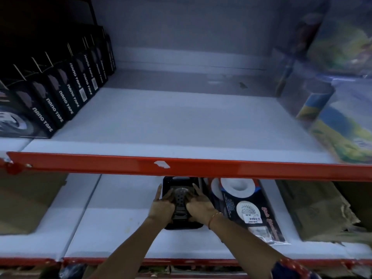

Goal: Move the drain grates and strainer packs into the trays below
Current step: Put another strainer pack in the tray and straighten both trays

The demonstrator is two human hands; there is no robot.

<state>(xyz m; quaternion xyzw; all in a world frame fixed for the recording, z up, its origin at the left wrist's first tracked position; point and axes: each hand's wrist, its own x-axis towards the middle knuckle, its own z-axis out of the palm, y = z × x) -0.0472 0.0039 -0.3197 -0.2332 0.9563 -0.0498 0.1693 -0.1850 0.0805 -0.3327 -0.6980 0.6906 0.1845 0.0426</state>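
Note:
On the lower shelf a black tray (182, 226) holds dark drain grates (180, 200), one with a round perforated metal centre. My left hand (162, 206) and my right hand (198, 206) grip the stack of grates from either side, inside the tray. Right beside the tray lie strainer packs (248, 210), dark cards with white round strainers and a price label; whether a tray sits under them I cannot tell.
The red shelf edge (201, 167) runs across above my hands, over the tray's far end. On the upper shelf stand black nano tape boxes (58, 93) at left and colourful packages (342, 109) at right. Cardboard boxes (318, 210) flank the lower shelf.

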